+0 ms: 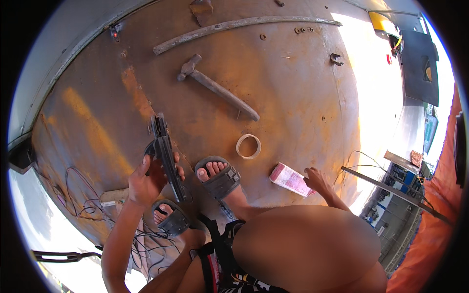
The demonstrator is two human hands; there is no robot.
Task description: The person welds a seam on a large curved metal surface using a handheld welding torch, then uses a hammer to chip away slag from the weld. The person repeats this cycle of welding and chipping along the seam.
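Observation:
My left hand (149, 178) grips a long black tool (166, 161) with a slotted upper end, held upright beside my sandaled feet (218, 183). My right hand (317, 181) is at the right end of a long pink-and-white packet (288, 178) lying on the rusty steel floor (97, 127), its fingers apart and slightly curled; whether they touch the packet I cannot tell. Above the packet lies a pale ring (248, 146), perhaps a tape roll. A hammer with a long handle (220, 90) lies farther forward. A blurred patch hides part of the lower right.
A curved grey pipe (244, 23), small rings (298, 31) and a dark metal bit (336, 59) lie farther ahead. Tangled cables (137, 237) lie lower left. At right are a bar (383, 188), a dark panel (417, 66), an orange sheet (439, 219) and an edge with a drop.

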